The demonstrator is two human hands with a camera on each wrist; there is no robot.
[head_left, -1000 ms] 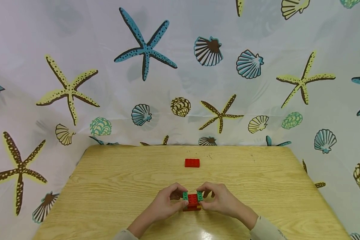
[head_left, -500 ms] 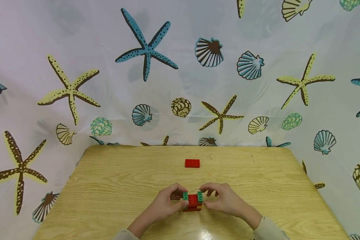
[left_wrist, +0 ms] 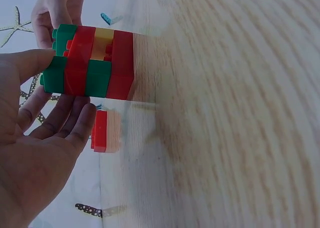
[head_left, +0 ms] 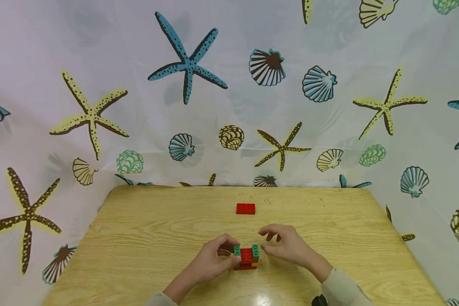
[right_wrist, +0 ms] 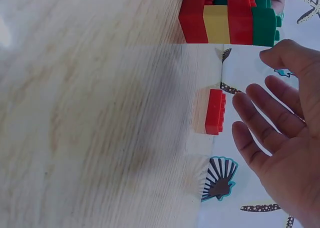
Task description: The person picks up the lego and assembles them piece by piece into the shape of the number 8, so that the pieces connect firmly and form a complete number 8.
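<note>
A small structure of stacked toy building bricks (head_left: 246, 256) stands upright on the table. A red brick (left_wrist: 122, 68) forms its base, with a yellow brick (right_wrist: 216, 25) and a green brick (left_wrist: 98, 79) above. Over them lies another red brick (left_wrist: 79, 63), topped by two green bricks, one at each end. My left hand (head_left: 212, 260) pinches the left top green brick (left_wrist: 55, 74) between thumb and fingers. Apart from the structure, just to its right, my right hand (head_left: 288, 245) holds nothing, its fingers loosely bent near the right top green brick (right_wrist: 265, 25).
A loose red brick (head_left: 245, 208) lies farther back on the wooden table (head_left: 157, 221). A white curtain (head_left: 229, 102) printed with starfish and shells hangs behind the table and at both sides. A black object (head_left: 320, 301) shows beside the right sleeve.
My right hand has let go of the right top green brick and moved up and slightly to the right. The left hand has kept its place on the structure.
</note>
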